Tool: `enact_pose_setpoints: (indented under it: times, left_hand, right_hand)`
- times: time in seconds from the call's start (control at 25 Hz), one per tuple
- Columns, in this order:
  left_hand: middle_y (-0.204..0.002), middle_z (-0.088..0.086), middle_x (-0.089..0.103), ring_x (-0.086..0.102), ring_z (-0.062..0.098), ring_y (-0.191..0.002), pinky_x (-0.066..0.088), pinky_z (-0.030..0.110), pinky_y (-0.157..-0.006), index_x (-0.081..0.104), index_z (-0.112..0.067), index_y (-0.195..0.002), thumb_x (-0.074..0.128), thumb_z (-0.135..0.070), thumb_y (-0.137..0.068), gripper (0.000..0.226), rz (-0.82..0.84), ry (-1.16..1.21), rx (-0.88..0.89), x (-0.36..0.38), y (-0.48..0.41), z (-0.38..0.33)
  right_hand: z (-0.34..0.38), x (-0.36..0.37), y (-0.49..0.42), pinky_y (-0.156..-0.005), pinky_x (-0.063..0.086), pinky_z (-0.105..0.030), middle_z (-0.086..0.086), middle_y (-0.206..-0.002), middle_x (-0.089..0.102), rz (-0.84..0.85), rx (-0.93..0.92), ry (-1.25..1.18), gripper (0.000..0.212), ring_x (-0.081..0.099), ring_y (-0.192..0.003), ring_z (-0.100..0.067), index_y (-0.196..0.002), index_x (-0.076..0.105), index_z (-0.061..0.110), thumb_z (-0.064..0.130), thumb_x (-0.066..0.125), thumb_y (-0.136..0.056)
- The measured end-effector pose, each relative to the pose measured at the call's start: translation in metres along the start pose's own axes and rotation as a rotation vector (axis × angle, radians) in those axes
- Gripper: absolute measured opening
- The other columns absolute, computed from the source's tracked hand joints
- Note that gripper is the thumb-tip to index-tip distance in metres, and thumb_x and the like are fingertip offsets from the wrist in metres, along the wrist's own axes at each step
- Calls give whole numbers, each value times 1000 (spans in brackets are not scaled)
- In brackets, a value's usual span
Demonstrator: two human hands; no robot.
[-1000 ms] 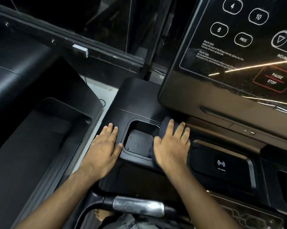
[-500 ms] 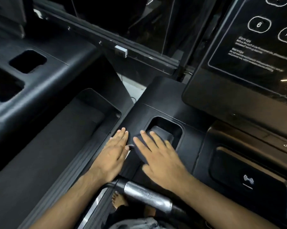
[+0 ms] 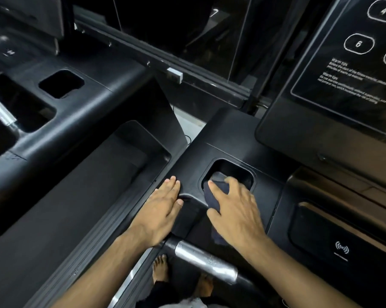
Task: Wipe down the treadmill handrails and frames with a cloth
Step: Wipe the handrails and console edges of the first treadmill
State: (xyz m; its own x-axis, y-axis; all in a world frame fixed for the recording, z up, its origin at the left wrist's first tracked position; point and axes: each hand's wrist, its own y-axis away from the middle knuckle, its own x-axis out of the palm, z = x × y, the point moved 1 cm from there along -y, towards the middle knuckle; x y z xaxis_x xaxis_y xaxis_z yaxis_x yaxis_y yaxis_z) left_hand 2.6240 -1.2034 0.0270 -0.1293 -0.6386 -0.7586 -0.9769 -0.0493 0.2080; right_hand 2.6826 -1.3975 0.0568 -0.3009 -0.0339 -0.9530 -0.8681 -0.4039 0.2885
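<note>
Fingers (image 3: 217,190) of the right hand (image 3: 236,210) are bent over a dark, soft, crumpled cloth (image 3: 211,199), which is gripped between them and the thumb at the near left rim of a rounded-square cup recess (image 3: 243,172), just right of centre in the frame; the fingertips are dipped into the recess. The left hand (image 3: 161,212) is laid flat, fingers straight and together, on the matte, finely grained black plastic of the treadmill frame (image 3: 209,147), right at its left edge. Below both wrists a handrail (image 3: 205,261) with a scuffed, shiny metal sleeve is seen. A glossy console panel (image 3: 320,112) overhangs at the upper right. Open frame surface is left beyond the recess, and a narrow gap separates the frame from a neighbouring treadmill (image 3: 94,101) at the left.
</note>
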Motion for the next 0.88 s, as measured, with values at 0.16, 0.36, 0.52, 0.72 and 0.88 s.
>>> enact_pose_setpoints:
  times: [0.16, 0.36, 0.52, 0.72, 0.88]
  left_hand:
    - [-162, -7, 5, -5, -3, -143, -3, 16, -116, 13, -19, -155, 30, -37, -105, 56, 0, -18, 29, -5, -3, -1]
    - [-162, -6, 15, 7, -4, -143, 1, 11, -113, 20, -17, -154, 30, -32, -105, 52, -18, 51, 1, -16, -16, -4]
    - [-161, -4, 20, 13, 2, -147, 2, 8, -110, 24, -14, -153, 33, -28, -106, 50, -15, 104, -22, -20, -32, -7]
    - [-161, -4, 20, 13, 3, -147, 3, 9, -111, 23, -15, -154, 33, -25, -106, 50, 2, 130, 1, -20, -37, -9]
    - [-161, -3, 20, 13, 4, -148, 1, 10, -112, 23, -15, -154, 32, -25, -106, 50, 14, 96, 33, -17, -36, -12]
  right_hand:
    - [11, 2, 6, -92, 53, -44, -8, -110, 71, -180, 13, -44, 54, 68, -103, -30, -129, 64, 15, 27, 47, -78]
    - [6, -33, -60, -85, 44, -38, -17, -129, 61, -232, 655, -780, 35, 57, -117, -39, -130, 52, 7, 23, 45, -98]
    - [65, -10, -80, -106, 40, -43, -24, -147, 45, -40, 664, -629, 70, 45, -134, -38, -143, 28, -3, 39, 54, -93]
    - [56, -3, -90, -93, 43, -34, -19, -142, 51, 131, 563, -705, 90, 53, -125, -34, -152, 11, -2, 37, 60, -87]
    - [16, -23, -74, -64, 40, -30, -5, -90, 58, 481, 250, -478, 18, 56, -80, -19, -100, 54, 13, 21, 60, -86]
